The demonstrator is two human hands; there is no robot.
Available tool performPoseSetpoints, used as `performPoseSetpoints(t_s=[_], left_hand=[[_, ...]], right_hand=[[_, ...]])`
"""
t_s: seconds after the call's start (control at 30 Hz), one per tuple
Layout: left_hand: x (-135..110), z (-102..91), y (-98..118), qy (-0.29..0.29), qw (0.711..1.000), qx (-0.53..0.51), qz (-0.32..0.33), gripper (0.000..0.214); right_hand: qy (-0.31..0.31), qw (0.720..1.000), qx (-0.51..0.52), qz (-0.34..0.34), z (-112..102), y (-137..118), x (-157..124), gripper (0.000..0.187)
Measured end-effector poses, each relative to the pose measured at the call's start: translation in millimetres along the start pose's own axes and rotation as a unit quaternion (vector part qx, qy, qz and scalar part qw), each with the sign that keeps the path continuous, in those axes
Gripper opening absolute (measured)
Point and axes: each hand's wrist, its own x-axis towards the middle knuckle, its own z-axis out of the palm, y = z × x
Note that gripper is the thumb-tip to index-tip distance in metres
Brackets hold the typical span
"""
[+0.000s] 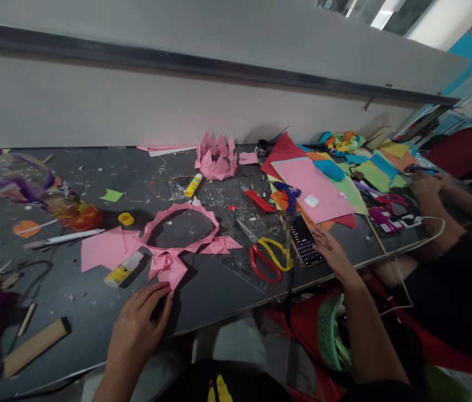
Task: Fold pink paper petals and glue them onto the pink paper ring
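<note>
My left hand (141, 312) is at the table's front edge, thumb and fingertips together at the tip of a folded pink paper piece (168, 269). That piece adjoins a pink paper ring (147, 226) with a zigzag edge. Another folded pink piece (221, 244) lies against the ring's right side. My right hand (334, 254) rests with fingers stretched out over the right edge of a phone (306, 240) whose screen shows a keyboard. Scissors (263, 259) with red and yellow handles lie left of the phone. A glue bottle (123, 271) lies beside flat pink paper (105, 248).
A pink paper crown (216, 162) stands at the back. Behind the phone are a blue glue gun (289, 192), a red cutter (258, 200) and coloured paper sheets (303, 173). A plastic bottle (30, 178) stands left. Another person's hands (426, 184) are at the right.
</note>
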Motion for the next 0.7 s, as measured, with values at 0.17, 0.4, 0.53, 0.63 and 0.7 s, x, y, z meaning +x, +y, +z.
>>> performPoseSetpoints(t_s=[0.17,0.4,0.53,0.63,0.7], left_hand=[[0.2,-0.6,-0.3,-0.008,1.0,0.0,0.003,0.023],[-2.5,2.3,-1.6,-0.007,0.999,-0.017,-0.026,0.025],[-2.4,1.8,-1.3,-0.008,1.0,-0.008,-0.024,0.026],[-1.4,0.8,-0.7,-0.011,1.0,-0.006,-0.024,0.026],[-0.6,0.2,-0.3,-0.007,1.0,-0.005,-0.019,0.026]], right_hand=[[0.014,1.0,0.007,0.012,2.6,-1.7,0.0,0.058],[0.008,1.0,-0.003,-0.002,1.0,3.4,1.5,0.058],[0.012,1.0,-0.007,0.015,0.0,2.7,2.1,0.051],[0.02,1.0,-0.008,0.02,1.0,0.8,2.0,0.052],[0.019,1.0,-0.008,0.02,1.7,-0.1,2.0,0.053]])
